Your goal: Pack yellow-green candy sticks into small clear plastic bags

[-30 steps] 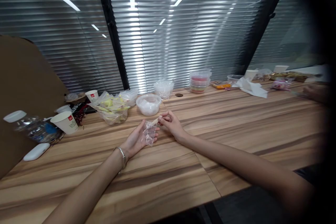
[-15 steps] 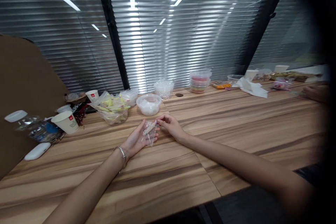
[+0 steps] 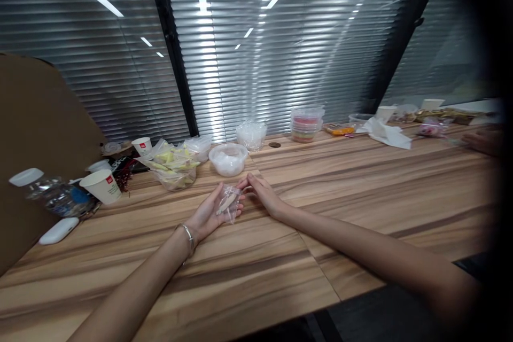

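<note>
My left hand point(image 3: 206, 217) is turned palm up above the wooden table, with a small clear plastic bag point(image 3: 229, 215) lying across its fingers and the thumb along the bag's edge. Inside the bag is a pale, slim piece point(image 3: 227, 202) whose kind I cannot make out. At the bag's upper right edge, the fingertips of my right hand point(image 3: 262, 196) are closed in a pinch. Beyond the hands stands a round clear plastic bowl point(image 3: 212, 157) with something white in it. To its left is a clear tub point(image 3: 176, 180) heaped with bagged yellow pieces.
Paper cups point(image 3: 99, 187), a water bottle point(image 3: 60, 199) and a white case point(image 3: 59, 231) stand at left. Clear bowls point(image 3: 251, 138), stacked containers point(image 3: 306, 127) and a tissue point(image 3: 388, 133) line the back. Another person's hand point(image 3: 483, 140) rests at far right.
The pale piece lies lower and flatter in the bag. My right fingertips have shifted slightly along the bag's upper edge. My left hand stays nearly in place.
</note>
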`<state>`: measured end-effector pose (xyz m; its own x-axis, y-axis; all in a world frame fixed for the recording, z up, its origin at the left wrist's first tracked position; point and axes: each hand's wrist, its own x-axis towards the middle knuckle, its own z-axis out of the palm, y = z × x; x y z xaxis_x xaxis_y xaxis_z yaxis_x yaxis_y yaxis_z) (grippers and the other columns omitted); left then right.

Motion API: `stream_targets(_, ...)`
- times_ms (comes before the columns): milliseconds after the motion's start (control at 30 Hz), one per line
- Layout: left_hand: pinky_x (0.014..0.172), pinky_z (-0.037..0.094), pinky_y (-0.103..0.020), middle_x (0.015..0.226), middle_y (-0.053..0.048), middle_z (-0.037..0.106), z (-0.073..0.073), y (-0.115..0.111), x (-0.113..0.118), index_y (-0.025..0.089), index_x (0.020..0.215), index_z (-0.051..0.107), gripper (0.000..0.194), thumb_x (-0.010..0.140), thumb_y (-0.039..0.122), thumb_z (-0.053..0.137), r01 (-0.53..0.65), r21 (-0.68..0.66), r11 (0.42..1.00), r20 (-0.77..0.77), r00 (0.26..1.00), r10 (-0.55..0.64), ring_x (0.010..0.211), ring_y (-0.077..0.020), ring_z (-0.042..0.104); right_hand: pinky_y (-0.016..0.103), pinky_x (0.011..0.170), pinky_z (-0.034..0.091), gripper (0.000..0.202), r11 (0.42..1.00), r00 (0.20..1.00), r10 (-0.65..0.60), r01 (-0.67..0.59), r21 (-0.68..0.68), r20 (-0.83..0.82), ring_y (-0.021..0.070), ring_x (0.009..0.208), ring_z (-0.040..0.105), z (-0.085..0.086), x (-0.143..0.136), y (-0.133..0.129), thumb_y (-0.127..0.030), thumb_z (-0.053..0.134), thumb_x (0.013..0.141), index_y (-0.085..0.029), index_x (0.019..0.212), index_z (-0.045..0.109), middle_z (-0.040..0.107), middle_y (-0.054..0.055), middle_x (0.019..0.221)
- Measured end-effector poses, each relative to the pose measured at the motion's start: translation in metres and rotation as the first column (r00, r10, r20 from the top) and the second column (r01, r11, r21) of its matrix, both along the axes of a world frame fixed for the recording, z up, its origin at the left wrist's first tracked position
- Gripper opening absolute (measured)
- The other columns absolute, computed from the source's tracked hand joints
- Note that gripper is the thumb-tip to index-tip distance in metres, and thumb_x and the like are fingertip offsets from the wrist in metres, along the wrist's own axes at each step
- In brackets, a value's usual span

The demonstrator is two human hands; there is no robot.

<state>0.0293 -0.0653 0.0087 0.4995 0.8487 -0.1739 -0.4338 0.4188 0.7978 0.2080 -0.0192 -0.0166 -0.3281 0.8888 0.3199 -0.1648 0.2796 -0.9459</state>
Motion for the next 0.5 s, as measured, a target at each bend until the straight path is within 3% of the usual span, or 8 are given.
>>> stream_targets(233, 0.081, 0.048, -0.035, 0.105, -0.015, 0.062, -0.001, 0.001, 0.0, 0.011, 0.11, 0.058, 0.043, 0.087, 0.045, 0.046, -0.009, 0.004, 1.0, 0.007, 1.0, 0.009, 0.079, -0.0197, 0.063, 0.031, 0.079, 0.046, 0.035, 0.991, 0.995, 0.075, -0.082, 0.104, 0.071, 0.0166, 0.084, 0.057, 0.009, 0.002, -0.007, -0.049, 0.045, 0.086, -0.019, 0.087, 0.062, 0.062, 0.004, 0.089)
stream_targets(333, 0.079, 0.049, -0.036, 0.093, -0.011, 0.065, -0.004, 0.002, -0.001, 0.012, 0.101, 0.06, 0.036, 0.086, 0.043, 0.048, -0.036, -0.007, 0.999, 0.022, 0.999, 0.036, 0.076, -0.0196, 0.063, 0.029, 0.078, 0.046, 0.025, 0.967, 0.979, 0.133, -0.163, 0.196, 0.157, 0.016, 0.088, 0.055, 0.013, 0.002, -0.011, -0.041, 0.058, 0.08, -0.02, 0.093, 0.061, 0.058, 0.004, 0.097)
stream_targets(500, 0.08, 0.049, -0.035, 0.091, -0.01, 0.064, -0.002, 0.002, 0.001, 0.012, 0.101, 0.06, 0.035, 0.087, 0.042, 0.048, -0.051, -0.022, 0.998, 0.043, 0.998, 0.052, 0.079, -0.0186, 0.062, 0.027, 0.078, 0.048, 0.021, 0.945, 0.968, 0.127, -0.185, 0.269, 0.218, 0.0151, 0.094, 0.054, 0.009, 0.0, -0.011, -0.036, 0.058, 0.08, -0.023, 0.097, 0.062, 0.05, 0.004, 0.109)
